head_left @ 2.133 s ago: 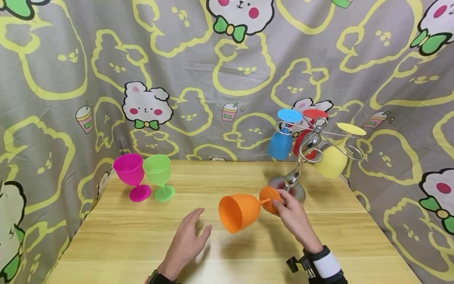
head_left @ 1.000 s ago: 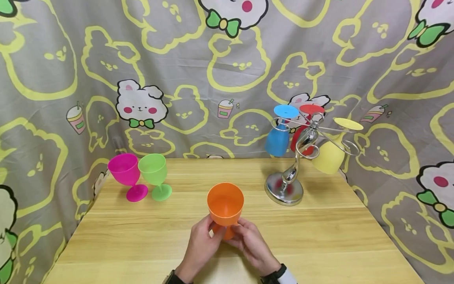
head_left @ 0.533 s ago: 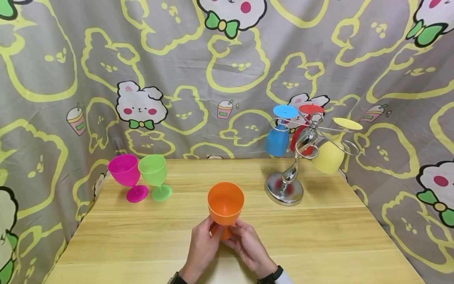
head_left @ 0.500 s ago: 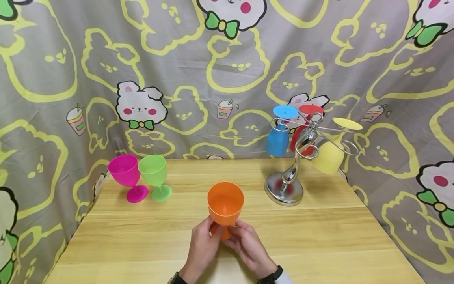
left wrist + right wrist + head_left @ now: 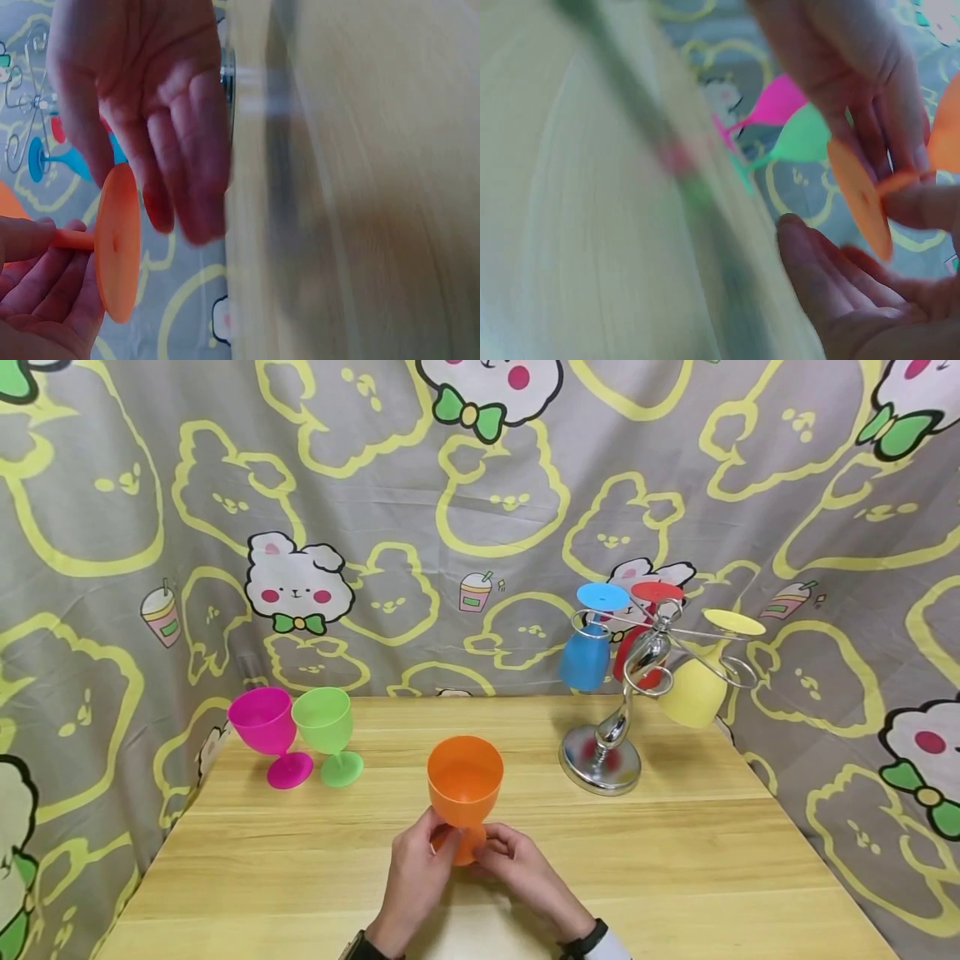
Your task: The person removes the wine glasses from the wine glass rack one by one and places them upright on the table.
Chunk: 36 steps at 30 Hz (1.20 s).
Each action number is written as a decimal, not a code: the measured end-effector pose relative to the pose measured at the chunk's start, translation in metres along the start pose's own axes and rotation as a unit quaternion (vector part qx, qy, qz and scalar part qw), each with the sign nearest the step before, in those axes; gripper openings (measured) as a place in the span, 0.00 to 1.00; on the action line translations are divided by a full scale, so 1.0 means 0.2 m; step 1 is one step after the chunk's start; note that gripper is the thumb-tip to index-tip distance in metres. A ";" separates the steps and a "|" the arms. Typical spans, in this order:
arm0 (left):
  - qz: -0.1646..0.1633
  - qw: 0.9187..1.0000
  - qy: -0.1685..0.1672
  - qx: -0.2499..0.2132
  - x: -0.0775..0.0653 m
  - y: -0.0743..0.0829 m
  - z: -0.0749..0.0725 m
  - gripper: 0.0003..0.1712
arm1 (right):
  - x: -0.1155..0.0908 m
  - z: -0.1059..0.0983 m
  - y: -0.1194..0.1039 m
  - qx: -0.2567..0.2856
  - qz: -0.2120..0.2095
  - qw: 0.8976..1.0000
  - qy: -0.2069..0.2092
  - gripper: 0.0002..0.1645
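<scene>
- Orange cup [image 5: 465,785]: mouth up, just off the table [image 5: 675,868], between the person's two hands.
- Left hand [image 5: 417,870]: thumb and fingers pinching the stem.
- Right hand [image 5: 525,870]: at the foot, thumb up against it, fingers loosely bent; from here I can't tell whether it pinches.
- Pink cup [image 5: 262,727] and green cup [image 5: 324,720]: upright over on the left, just beside each other.
- Rack [image 5: 592,768]: silver, standing on the right, well apart from both hands.
- Yellow cup [image 5: 692,695], blue cup [image 5: 586,660], red cup [image 5: 627,658]: hanging upside down on it, the red partly hidden.
- Cloth [image 5: 517,472]: grey, rabbit-printed, behind everything.
</scene>
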<state>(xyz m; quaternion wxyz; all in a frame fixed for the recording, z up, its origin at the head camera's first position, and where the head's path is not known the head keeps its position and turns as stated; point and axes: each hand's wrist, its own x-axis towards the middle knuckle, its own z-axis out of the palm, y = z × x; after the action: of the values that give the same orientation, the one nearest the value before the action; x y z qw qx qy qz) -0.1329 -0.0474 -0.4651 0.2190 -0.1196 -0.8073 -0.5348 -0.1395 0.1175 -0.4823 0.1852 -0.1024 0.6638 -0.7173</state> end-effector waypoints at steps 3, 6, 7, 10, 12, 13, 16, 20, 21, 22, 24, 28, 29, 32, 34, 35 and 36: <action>-0.012 1.000 0.003 0.001 0.01 -0.01 -0.03 0.16 | -0.01 -0.03 -0.02 -0.102 -0.009 0.995 -0.001 0.20; -0.021 1.000 0.004 0.001 0.01 -0.02 -0.05 0.16 | -0.03 -0.06 -0.03 -0.206 -0.031 0.978 0.004 0.20; -0.024 1.000 0.005 0.002 0.01 -0.02 -0.06 0.16 | -0.03 -0.08 -0.04 -0.238 -0.043 0.970 0.006 0.21; -0.037 0.999 0.008 0.001 0.02 -0.04 -0.09 0.15 | -0.03 -0.13 -0.05 -0.344 -0.086 0.935 0.023 0.21; -0.038 0.999 0.014 0.007 0.02 -0.05 -0.11 0.15 | -0.03 -0.17 -0.06 -0.388 -0.099 0.916 0.034 0.21; -0.041 0.999 0.015 0.012 0.02 -0.05 -0.12 0.15 | -0.04 -0.19 -0.06 -0.410 -0.101 0.905 0.041 0.21; -0.047 0.998 0.026 0.040 0.02 -0.07 -0.15 0.14 | -0.05 -0.24 -0.08 -0.458 -0.103 0.881 0.061 0.22; -0.061 0.994 0.038 0.085 0.01 -0.10 -0.21 0.13 | -0.08 -0.30 -0.09 -0.506 -0.108 0.850 0.096 0.23; -0.062 0.993 0.041 0.096 0.02 -0.11 -0.22 0.12 | -0.09 -0.32 -0.09 -0.517 -0.111 0.842 0.106 0.23; -0.061 0.992 0.045 0.104 0.02 -0.12 -0.24 0.11 | -0.09 -0.33 -0.09 -0.522 -0.110 0.838 0.115 0.24; -0.059 0.989 0.053 0.123 0.02 -0.14 -0.27 0.10 | -0.10 -0.36 -0.10 -0.531 -0.110 0.830 0.130 0.24; -0.065 0.986 0.064 0.141 0.01 -0.18 -0.34 0.09 | -0.12 -0.42 -0.11 -0.539 -0.101 0.824 0.144 0.24; -0.072 0.985 0.064 0.144 0.01 -0.19 -0.35 0.09 | -0.12 -0.43 -0.11 -0.541 -0.100 0.823 0.145 0.24; -0.096 0.982 0.063 0.151 0.01 -0.22 -0.40 0.08 | -0.13 -0.46 -0.11 -0.545 -0.094 0.820 0.149 0.24; -0.104 0.979 0.062 0.161 0.01 -0.24 -0.42 0.07 | -0.14 -0.47 -0.11 -0.547 -0.095 0.818 0.153 0.24; -0.105 0.978 0.062 0.167 0.01 -0.26 -0.44 0.06 | -0.14 -0.47 -0.11 -0.548 -0.097 0.817 0.154 0.24; -0.106 0.977 0.063 0.172 0.01 -0.27 -0.45 0.06 | -0.15 -0.48 -0.11 -0.548 -0.097 0.816 0.155 0.24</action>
<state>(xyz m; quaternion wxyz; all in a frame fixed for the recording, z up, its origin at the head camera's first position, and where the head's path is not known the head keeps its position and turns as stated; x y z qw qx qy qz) -0.1364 -0.1516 -0.4781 0.2285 0.0403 -0.8797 -0.4150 -0.1527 0.2175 -0.4678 -0.0778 -0.1381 0.9536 -0.2559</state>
